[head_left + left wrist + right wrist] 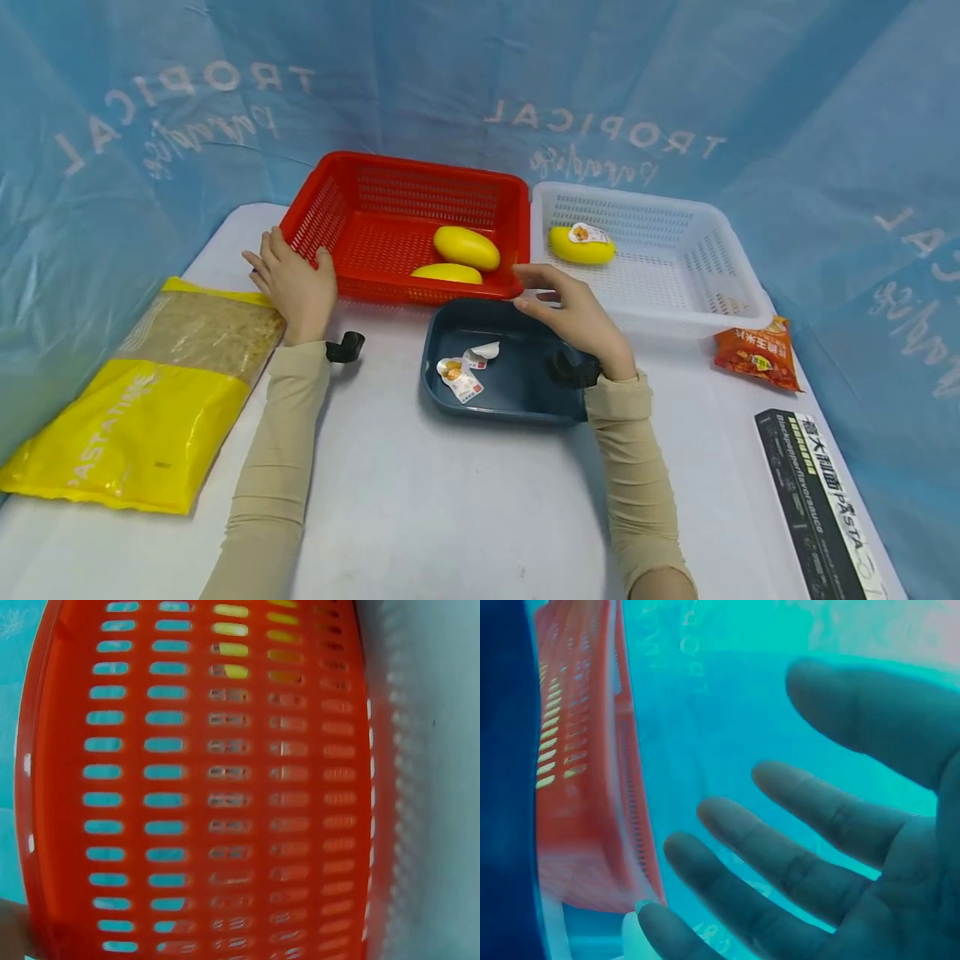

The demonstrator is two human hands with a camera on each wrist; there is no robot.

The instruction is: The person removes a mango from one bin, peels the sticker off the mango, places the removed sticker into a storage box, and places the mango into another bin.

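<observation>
My left hand (302, 282) is at the front left corner of the red basket (375, 288), its fingers spread; whether it bears on the rim I cannot tell. Slotted red wall (195, 795) fills most of the left wrist view. My right hand (573, 312) hovers above the dark blue tray (525, 379), near the red basket's front right corner. In the right wrist view its fingers (780, 870) are apart and hold nothing. Two yellow, mango-like fruits (467, 247) lie in the red basket. Peeled-looking labels (461, 379) lie in the tray.
Right of the red basket stands a white basket (637, 312), holding a yellow fruit (581, 247) with a label. A yellow pasta bag (150, 408) lies at the left. An orange snack packet (757, 354) and a black pasta box (817, 508) lie at the right.
</observation>
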